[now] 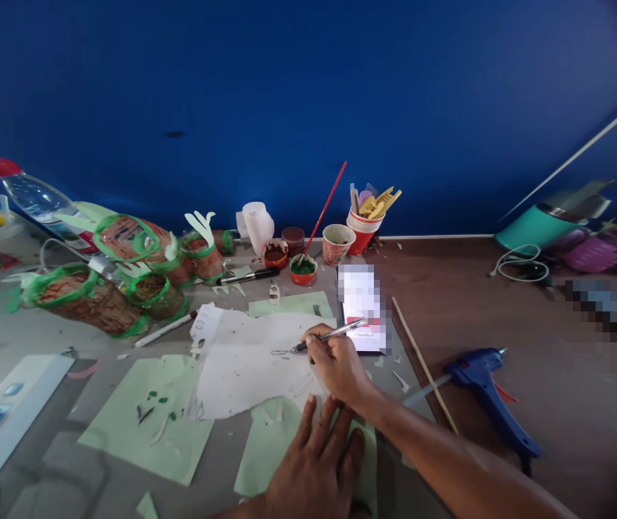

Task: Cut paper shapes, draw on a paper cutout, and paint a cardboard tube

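My right hand [339, 366] grips a pen [349, 328], its tip on a torn-edged sheet of white paper [246, 360]. Small outline shapes are drawn on that sheet, close to the tip and lower right of it. Flat with its fingers stretched, my left hand [316, 454] rests at the paper's lower right edge, over a pale green sheet [257, 447]. Just beyond the pen lies a phone [360, 288] with its screen lit and partly blurred out. Another green sheet [151, 425], with scraps on it, lies to the left.
Brown-and-green painted tubes [89, 295] stand at the left, near a plastic bottle [43, 198]. Paint cups [303, 270] and a cup of tools [363, 229] line the back by the blue wall. A blue glue gun [489, 389] and a thin stick [422, 360] lie right.
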Action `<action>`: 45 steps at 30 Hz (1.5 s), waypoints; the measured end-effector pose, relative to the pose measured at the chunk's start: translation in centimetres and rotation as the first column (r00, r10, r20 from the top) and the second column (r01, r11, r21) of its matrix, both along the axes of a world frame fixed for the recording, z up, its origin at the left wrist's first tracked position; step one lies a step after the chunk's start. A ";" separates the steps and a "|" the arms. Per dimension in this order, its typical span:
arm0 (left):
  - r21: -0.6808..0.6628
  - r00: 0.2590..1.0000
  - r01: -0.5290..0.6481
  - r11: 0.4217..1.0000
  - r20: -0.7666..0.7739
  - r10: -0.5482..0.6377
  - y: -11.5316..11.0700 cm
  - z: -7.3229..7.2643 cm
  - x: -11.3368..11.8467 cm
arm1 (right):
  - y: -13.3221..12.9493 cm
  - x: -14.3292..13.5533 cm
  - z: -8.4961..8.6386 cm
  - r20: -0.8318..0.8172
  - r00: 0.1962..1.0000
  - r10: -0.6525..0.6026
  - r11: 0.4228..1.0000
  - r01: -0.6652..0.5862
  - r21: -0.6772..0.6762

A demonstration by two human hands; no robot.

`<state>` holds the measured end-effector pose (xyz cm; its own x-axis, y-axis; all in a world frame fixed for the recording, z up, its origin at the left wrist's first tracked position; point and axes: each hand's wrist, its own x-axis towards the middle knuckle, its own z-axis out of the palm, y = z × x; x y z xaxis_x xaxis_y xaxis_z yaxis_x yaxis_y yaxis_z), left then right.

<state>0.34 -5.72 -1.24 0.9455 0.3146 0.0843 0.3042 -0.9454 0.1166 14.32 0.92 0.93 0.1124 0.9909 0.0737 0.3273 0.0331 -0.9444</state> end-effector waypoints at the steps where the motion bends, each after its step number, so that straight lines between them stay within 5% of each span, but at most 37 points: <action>1: -0.010 1.000 -0.001 1.000 -0.009 0.001 0.0 0.0 0.0 | 0.0 0.0 -0.1 0.000 1.000 0.003 1.000 -0.003 0.000; 20: -0.031 1.000 -0.005 1.000 -0.023 0.005 -0.1 -0.1 -0.1 | 0.0 -0.2 0.0 -0.016 1.000 0.013 1.000 -0.014 -0.023; 29: -0.051 0.999 0.011 0.999 -0.030 -0.012 -0.1 -0.3 -0.1 | 0.9 0.2 -0.4 -0.383 0.900 -0.208 0.978 0.200 -0.061; 45: -0.029 1.000 -0.013 0.999 -0.002 0.013 -0.2 -0.2 0.1 | -0.2 0.1 0.1 -0.156 0.985 0.079 0.995 -0.068 0.077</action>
<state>0.43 -5.88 -1.40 0.9415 0.3290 0.0728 0.3165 -0.9376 0.1438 14.41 0.74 1.03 0.0552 0.9897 0.1317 0.1680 0.1208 -0.9784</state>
